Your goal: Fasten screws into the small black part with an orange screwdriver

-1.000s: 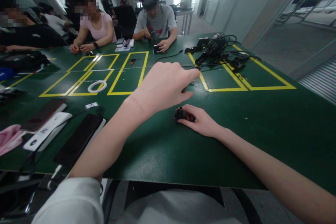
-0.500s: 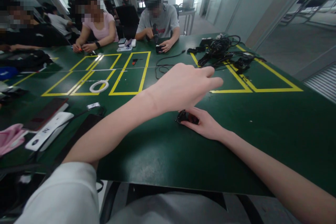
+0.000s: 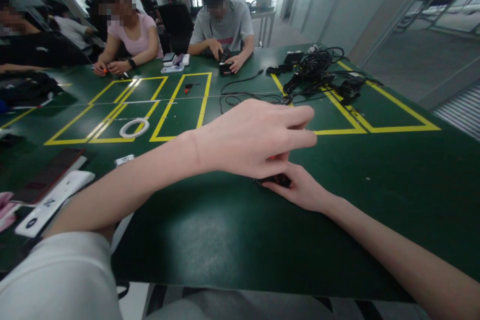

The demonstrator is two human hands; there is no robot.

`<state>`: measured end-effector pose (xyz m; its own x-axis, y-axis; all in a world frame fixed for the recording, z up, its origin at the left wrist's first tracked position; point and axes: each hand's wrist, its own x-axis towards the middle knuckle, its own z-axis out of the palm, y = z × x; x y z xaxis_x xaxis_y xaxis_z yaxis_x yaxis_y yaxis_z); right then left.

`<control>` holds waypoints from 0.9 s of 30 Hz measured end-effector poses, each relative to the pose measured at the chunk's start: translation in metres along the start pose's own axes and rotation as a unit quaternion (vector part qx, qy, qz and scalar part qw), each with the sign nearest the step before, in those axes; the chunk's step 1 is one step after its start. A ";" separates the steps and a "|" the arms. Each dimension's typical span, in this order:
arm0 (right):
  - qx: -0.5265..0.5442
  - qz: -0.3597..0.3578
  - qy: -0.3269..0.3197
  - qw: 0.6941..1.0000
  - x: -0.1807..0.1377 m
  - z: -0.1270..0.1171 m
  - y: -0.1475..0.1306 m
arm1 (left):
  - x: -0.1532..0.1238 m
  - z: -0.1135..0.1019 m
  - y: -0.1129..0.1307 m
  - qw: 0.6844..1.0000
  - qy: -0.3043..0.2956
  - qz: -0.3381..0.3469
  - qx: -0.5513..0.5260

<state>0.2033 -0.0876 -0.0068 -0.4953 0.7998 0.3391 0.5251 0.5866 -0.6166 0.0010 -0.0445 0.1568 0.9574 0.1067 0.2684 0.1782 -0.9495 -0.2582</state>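
My right hand (image 3: 309,187) is closed around a small black object (image 3: 279,180) on the green table (image 3: 210,240). Its kind is unclear, since most of it is covered by my hands. My left hand (image 3: 258,135) reaches across just above it, back of the hand up and fingers bent toward the right. A bit of orange-red shows under the left fingers; whether it is held there or belongs to the black object, I cannot tell. The left thumb and fingertips are largely hidden.
A tangled pile of black cables (image 3: 315,72) lies at the back right, one strand trailing left. Left are a tape roll (image 3: 134,128), white power strip (image 3: 54,202) and dark red-edged phone (image 3: 48,172). Yellow tape marks rectangles. Two co-workers (image 3: 227,25) handle things across the table.
My left hand has come down over the black object, hiding more of it, and its fingers have parted slightly. The right hand keeps its hold. The camera view has shifted a little.
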 end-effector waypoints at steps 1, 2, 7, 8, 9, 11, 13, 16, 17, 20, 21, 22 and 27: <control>0.004 0.001 0.000 1.000 0.000 0.000 -0.001 | 0.000 0.001 0.000 1.000 0.007 0.006 -0.005; 0.008 0.002 0.000 1.000 0.000 0.000 -0.002 | 0.000 0.001 0.000 1.000 0.013 0.011 -0.010; 0.010 0.001 -0.006 1.000 0.000 -0.003 -0.004 | -0.004 0.003 0.003 1.000 0.010 -0.009 -0.020; 0.008 0.003 -0.009 1.000 0.000 -0.003 -0.004 | -0.005 0.003 0.004 1.000 0.006 -0.019 -0.020; 0.007 0.005 -0.011 1.000 0.000 -0.003 -0.004 | -0.006 0.003 0.004 0.999 0.003 -0.027 -0.020; 0.007 0.010 -0.011 1.000 -0.001 -0.002 -0.003 | -0.007 0.003 0.003 0.999 0.003 -0.031 -0.027; 0.008 0.012 -0.007 1.000 -0.001 -0.002 -0.003 | -0.005 0.001 0.001 0.999 0.005 -0.021 -0.039; 0.008 0.002 0.000 1.000 0.000 -0.001 -0.001 | 0.002 -0.002 -0.001 0.999 -0.003 -0.020 -0.049; 0.008 -0.002 0.001 1.000 0.000 -0.001 0.000 | 0.005 -0.003 0.000 0.998 -0.011 -0.031 -0.046; 0.006 -0.006 0.003 1.000 0.000 0.000 0.002 | 0.013 -0.004 0.007 0.996 -0.039 -0.080 -0.019; 0.003 -0.002 0.001 1.000 0.000 0.000 0.003 | 0.016 -0.004 0.010 0.995 -0.040 -0.096 -0.008; -0.001 0.006 -0.001 1.000 -0.001 0.000 0.004 | 0.019 -0.004 0.014 0.994 -0.039 -0.107 0.000; -0.007 0.048 -0.009 0.999 -0.002 0.000 0.002 | 0.025 -0.002 0.030 0.991 -0.024 -0.129 0.009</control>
<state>0.2054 -0.0882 -0.0093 -0.4543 0.8500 0.2666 0.5803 0.5094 -0.6354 0.0300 -0.0703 0.1576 0.8890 0.3602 0.2827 0.4226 -0.8830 -0.2041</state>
